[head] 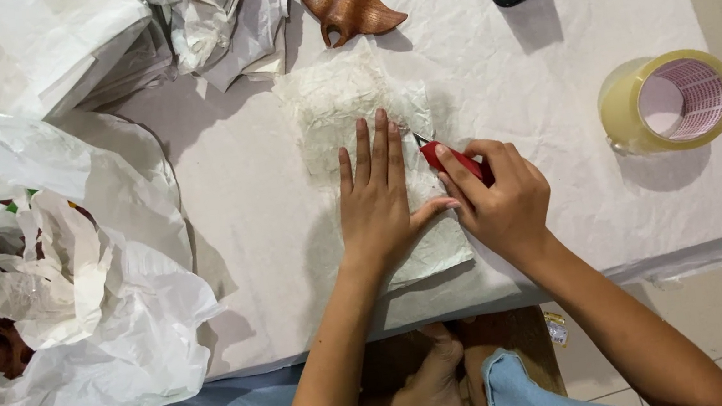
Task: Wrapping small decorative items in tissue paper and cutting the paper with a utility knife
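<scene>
Left hand (377, 203) flat, fingers spread narrow, pinning crumpled tissue sheet (366, 120) at table (552, 115) centre. Right hand (500, 198) closed round red cutter (457, 162), blade at sheet's right edge beside left thumb. Advised: thumb clear of blade line, firm downward pressure, shallow steady stroke.

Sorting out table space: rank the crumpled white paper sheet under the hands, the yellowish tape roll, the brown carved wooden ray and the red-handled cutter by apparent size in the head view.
1. Crumpled white paper sheet
2. Yellowish tape roll
3. Brown carved wooden ray, only slightly smaller
4. Red-handled cutter, mostly hidden in the right hand
</scene>
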